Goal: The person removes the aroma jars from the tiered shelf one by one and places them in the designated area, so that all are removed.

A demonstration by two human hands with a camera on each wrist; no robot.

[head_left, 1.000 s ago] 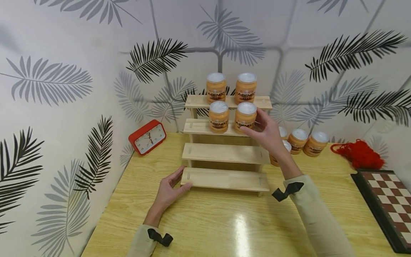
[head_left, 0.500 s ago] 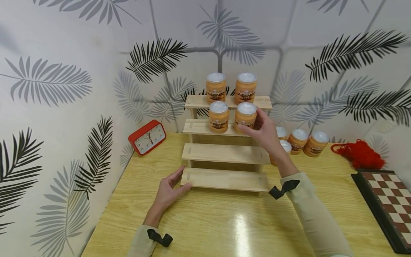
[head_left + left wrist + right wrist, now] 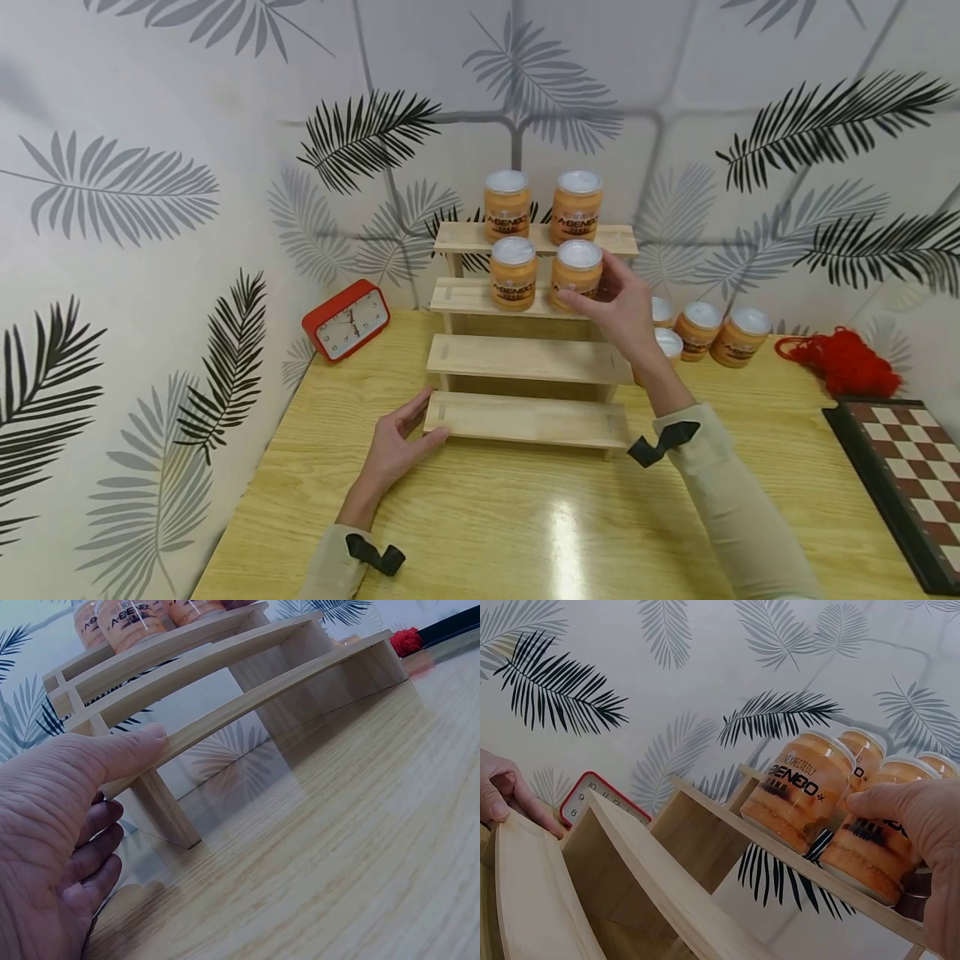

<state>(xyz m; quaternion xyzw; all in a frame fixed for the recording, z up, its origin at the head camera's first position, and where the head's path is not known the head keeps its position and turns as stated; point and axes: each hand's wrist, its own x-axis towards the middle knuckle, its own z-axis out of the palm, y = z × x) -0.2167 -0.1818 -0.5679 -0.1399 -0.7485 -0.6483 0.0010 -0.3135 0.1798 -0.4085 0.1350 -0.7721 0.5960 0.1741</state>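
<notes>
A four-step wooden display rack (image 3: pixel 525 358) stands on the table. My left hand (image 3: pixel 397 446) grips the left end of its lowest shelf, thumb over the front edge and fingers curled beneath, as the left wrist view shows. My right hand (image 3: pixel 626 312) holds an orange jar (image 3: pixel 577 275) with a silver lid around its right side, thumb on the front label. That jar stands on the second shelf from the top, beside a matching jar (image 3: pixel 799 791). Two more such jars, one at the left (image 3: pixel 507 204) and one at the right (image 3: pixel 577 204), stand on the top shelf.
Several more orange jars (image 3: pixel 738 337) stand on the table right of the rack, partly behind my right forearm. Farther right lie a red yarn bundle (image 3: pixel 843 362) and a checkered game board (image 3: pixel 911 467). A red alarm clock (image 3: pixel 347 321) stands at the left by the patterned wall (image 3: pixel 225 100).
My right thumb has shifted slightly left across the front of the jar, and the right forearm has moved a little left. The left hand and the rack stay where they were.
</notes>
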